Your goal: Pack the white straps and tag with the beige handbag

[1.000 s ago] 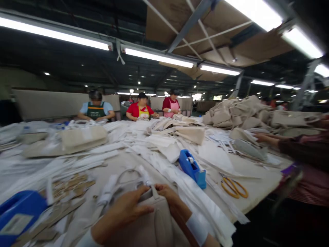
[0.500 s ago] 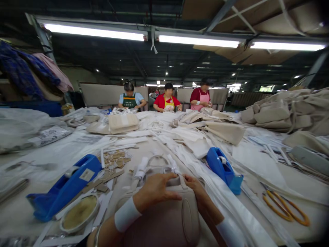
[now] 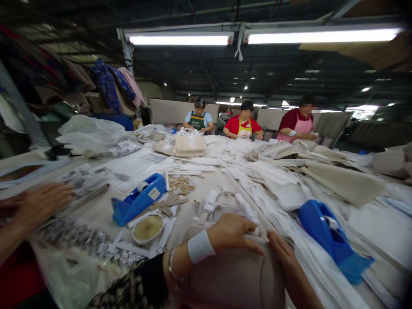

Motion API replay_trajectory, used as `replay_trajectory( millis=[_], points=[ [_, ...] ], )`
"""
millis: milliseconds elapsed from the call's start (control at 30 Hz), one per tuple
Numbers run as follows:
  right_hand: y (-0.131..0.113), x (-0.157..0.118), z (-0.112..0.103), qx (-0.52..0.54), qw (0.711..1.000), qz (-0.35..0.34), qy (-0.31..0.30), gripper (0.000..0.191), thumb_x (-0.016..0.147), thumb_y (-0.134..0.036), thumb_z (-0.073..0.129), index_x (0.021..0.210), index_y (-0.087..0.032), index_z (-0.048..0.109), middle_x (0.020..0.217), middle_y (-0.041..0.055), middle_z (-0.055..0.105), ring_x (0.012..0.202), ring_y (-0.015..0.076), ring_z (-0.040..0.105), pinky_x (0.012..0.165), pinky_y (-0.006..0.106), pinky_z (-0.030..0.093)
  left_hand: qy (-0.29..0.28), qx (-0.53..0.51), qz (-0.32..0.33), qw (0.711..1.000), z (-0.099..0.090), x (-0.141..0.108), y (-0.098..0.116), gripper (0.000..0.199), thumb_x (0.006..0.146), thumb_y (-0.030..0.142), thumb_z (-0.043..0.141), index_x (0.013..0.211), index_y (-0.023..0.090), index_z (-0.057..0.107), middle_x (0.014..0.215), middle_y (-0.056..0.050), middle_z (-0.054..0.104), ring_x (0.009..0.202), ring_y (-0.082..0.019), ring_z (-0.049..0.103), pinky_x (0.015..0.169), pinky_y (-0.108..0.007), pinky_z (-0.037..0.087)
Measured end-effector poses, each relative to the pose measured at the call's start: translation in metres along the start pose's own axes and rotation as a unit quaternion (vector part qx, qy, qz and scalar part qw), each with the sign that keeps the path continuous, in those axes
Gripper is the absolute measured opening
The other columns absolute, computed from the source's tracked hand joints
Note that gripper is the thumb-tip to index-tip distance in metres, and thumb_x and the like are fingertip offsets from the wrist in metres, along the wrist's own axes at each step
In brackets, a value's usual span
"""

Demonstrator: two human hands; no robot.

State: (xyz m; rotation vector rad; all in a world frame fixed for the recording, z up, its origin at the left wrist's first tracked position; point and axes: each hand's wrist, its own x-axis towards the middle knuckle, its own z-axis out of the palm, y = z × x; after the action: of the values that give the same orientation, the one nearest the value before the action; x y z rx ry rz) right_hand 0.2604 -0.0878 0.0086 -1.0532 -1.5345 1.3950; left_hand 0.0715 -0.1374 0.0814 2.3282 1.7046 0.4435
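A taupe bag (image 3: 234, 274) stands in front of me, its top toward the table, with a ring-shaped handle (image 3: 227, 198) and white-wrapped straps (image 3: 210, 201) behind it. My left hand (image 3: 233, 231) lies over the bag's top edge, fingers curled around it and the thumb along the front. My right hand (image 3: 285, 253) presses on the bag's right upper corner with its fingers close together. White bands circle my left wrist, above a silver bangle. The fingertips of both hands are partly hidden by the bag's edge.
Blue tape dispensers (image 3: 140, 198) (image 3: 333, 240) stand at both sides. A round dish (image 3: 148, 228) sits beside cardboard pieces (image 3: 180, 186). Another person's hands (image 3: 41, 206) rest at the left. White strips and beige fabric (image 3: 341, 180) cover the right. Three people (image 3: 246, 122) work across the table.
The view has turned left, so things appear farther right, and another person's hands now show at the left. Both my hands stay on the bag; the right one has moved slightly down its side.
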Motion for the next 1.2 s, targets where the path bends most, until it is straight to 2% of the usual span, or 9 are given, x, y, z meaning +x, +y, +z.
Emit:
replay_trajectory(
  millis=[100, 167, 233, 300, 500, 700, 867, 1033, 1200],
  points=[
    [-0.003, -0.003, 0.002, -0.088, 0.996, -0.029, 0.014, 0.048, 0.075, -0.060, 0.061, 0.101, -0.020, 0.068, 0.105, 0.0075, 0.069, 0.093, 0.0267, 0.060, 0.082, 0.037, 0.047, 0.036, 0.015, 0.000, 0.999, -0.014, -0.015, 0.002, 0.049, 0.076, 0.067, 0.061, 0.090, 0.020, 0.067, 0.084, -0.007, 0.070, 0.083, -0.027, 0.066, 0.066, -0.031, 0.042],
    [-0.005, -0.006, 0.004, -0.113, 0.993, -0.025, 0.027, 0.045, 0.079, -0.060, 0.057, 0.099, -0.021, 0.068, 0.101, 0.0072, 0.069, 0.088, 0.0261, 0.060, 0.078, 0.037, 0.047, 0.121, -0.006, -0.022, 0.992, -0.027, -0.037, -0.004, 0.039, 0.081, 0.055, 0.063, 0.100, 0.021, 0.065, 0.098, -0.007, 0.069, 0.096, -0.027, 0.064, 0.082, -0.035, 0.045],
    [-0.007, -0.008, 0.004, -0.124, 0.992, -0.018, 0.032, 0.043, 0.081, -0.059, 0.055, 0.096, -0.021, 0.069, 0.093, 0.0066, 0.069, 0.084, 0.0258, 0.059, 0.075, 0.037, 0.047, 0.222, -0.053, -0.084, 0.970, -0.038, -0.065, -0.020, 0.042, 0.081, 0.050, 0.066, 0.111, 0.021, 0.060, 0.114, -0.008, 0.064, 0.109, -0.027, 0.057, 0.096, -0.039, 0.042],
    [-0.007, -0.008, 0.005, -0.124, 0.992, -0.009, 0.033, 0.043, 0.081, -0.059, 0.054, 0.095, -0.021, 0.069, 0.085, 0.0061, 0.068, 0.080, 0.0257, 0.058, 0.073, 0.037, 0.047, 0.271, -0.108, -0.151, 0.945, -0.039, -0.092, -0.040, 0.052, 0.076, 0.051, 0.070, 0.114, 0.018, 0.056, 0.119, -0.010, 0.059, 0.114, -0.028, 0.053, 0.100, -0.041, 0.040],
    [0.006, -0.002, -0.001, -0.093, 0.994, 0.041, 0.051, 0.055, 0.072, -0.065, 0.061, 0.106, -0.021, 0.067, 0.106, 0.0105, 0.068, 0.103, 0.0322, 0.057, 0.075, 0.039, 0.047, 0.154, -0.368, -0.207, 0.893, -0.007, -0.139, -0.068, 0.065, 0.067, 0.050, 0.075, 0.118, 0.021, 0.049, 0.113, -0.006, 0.059, 0.104, -0.025, 0.056, 0.088, -0.034, 0.046],
    [0.011, -0.003, -0.007, -0.090, 0.996, 0.018, -0.009, 0.066, 0.069, -0.065, 0.063, 0.121, -0.023, 0.059, 0.123, 0.0085, 0.063, 0.113, 0.0322, 0.055, 0.081, 0.036, 0.049, 0.172, -0.373, -0.176, 0.894, -0.001, -0.138, -0.067, 0.067, 0.062, 0.051, 0.079, 0.115, 0.023, 0.048, 0.108, -0.001, 0.053, 0.099, -0.022, 0.052, 0.086, -0.030, 0.042],
    [0.008, -0.008, -0.004, -0.103, 0.995, 0.000, 0.000, 0.060, 0.069, -0.062, 0.064, 0.113, -0.020, 0.061, 0.119, 0.0089, 0.064, 0.105, 0.0307, 0.058, 0.081, 0.034, 0.048, 0.197, -0.358, -0.136, 0.902, -0.001, -0.132, -0.071, 0.055, 0.067, 0.054, 0.073, 0.107, 0.022, 0.052, 0.107, -0.002, 0.049, 0.103, -0.024, 0.048, 0.089, -0.030, 0.039],
    [0.002, -0.007, 0.004, -0.035, 0.998, -0.027, -0.034, 0.055, 0.072, -0.056, 0.064, 0.116, -0.021, 0.059, 0.114, 0.0065, 0.065, 0.102, 0.0289, 0.058, 0.082, 0.033, 0.046, 0.161, -0.384, -0.155, 0.896, 0.003, -0.130, -0.074, 0.049, 0.072, 0.050, 0.069, 0.109, 0.023, 0.052, 0.100, 0.000, 0.055, 0.093, -0.022, 0.054, 0.081, -0.028, 0.041],
    [-0.001, -0.006, 0.010, 0.009, 0.999, -0.017, -0.027, 0.043, 0.074, -0.050, 0.067, 0.105, -0.021, 0.064, 0.095, 0.0039, 0.067, 0.084, 0.0237, 0.058, 0.069, 0.029, 0.043, 0.156, -0.403, -0.173, 0.885, 0.006, -0.127, -0.077, 0.053, 0.072, 0.052, 0.068, 0.113, 0.023, 0.053, 0.097, 0.000, 0.061, 0.089, -0.021, 0.057, 0.078, -0.027, 0.043]
  ],
)
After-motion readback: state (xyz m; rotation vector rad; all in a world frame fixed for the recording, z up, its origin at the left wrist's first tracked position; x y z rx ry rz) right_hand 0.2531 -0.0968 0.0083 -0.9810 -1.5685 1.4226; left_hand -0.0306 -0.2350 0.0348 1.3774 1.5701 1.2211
